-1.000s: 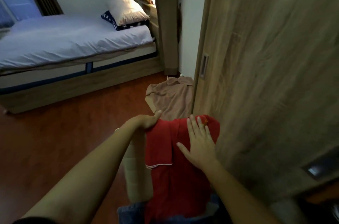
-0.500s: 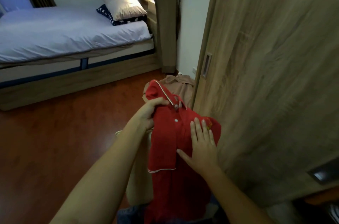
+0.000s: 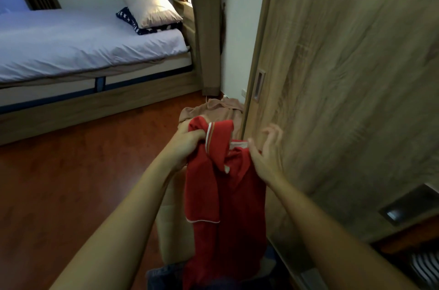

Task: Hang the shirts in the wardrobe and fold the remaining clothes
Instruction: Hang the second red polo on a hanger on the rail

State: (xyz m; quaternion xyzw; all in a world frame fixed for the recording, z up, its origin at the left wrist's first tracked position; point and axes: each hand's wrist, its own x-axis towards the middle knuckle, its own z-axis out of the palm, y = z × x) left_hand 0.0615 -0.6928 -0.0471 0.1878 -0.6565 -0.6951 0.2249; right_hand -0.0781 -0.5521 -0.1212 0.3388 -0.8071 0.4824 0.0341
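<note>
The red polo shirt (image 3: 225,206) hangs from the left grip (image 3: 187,144), a bare hand whose fingers are bunched tight round the collar and left shoulder. From that hold the shirt's long axis runs straight down: collar far and high, lower end near and lost in the dark at the bottom of the view. The right grip (image 3: 266,154) sits just right of the collar with its palm against the shirt's right shoulder. Its fingers are spread and loosely bent and hold nothing. It lies between the shirt and the wardrobe door (image 3: 344,75), which stands close on the right. The free shoulder is therefore directly under the right grip, the nearer one for taking it. I judge the next move is to catch that shoulder and open the shirt out for hanging, though no hanger shows.

The shirt is plain red with a white-striped collar, white piping on the short sleeve and a small white button at the placket. It is crumpled at the top and limp below. Beyond it a tan garment (image 3: 213,109) lies on the wooden floor (image 3: 59,182) by the door's far edge.
</note>
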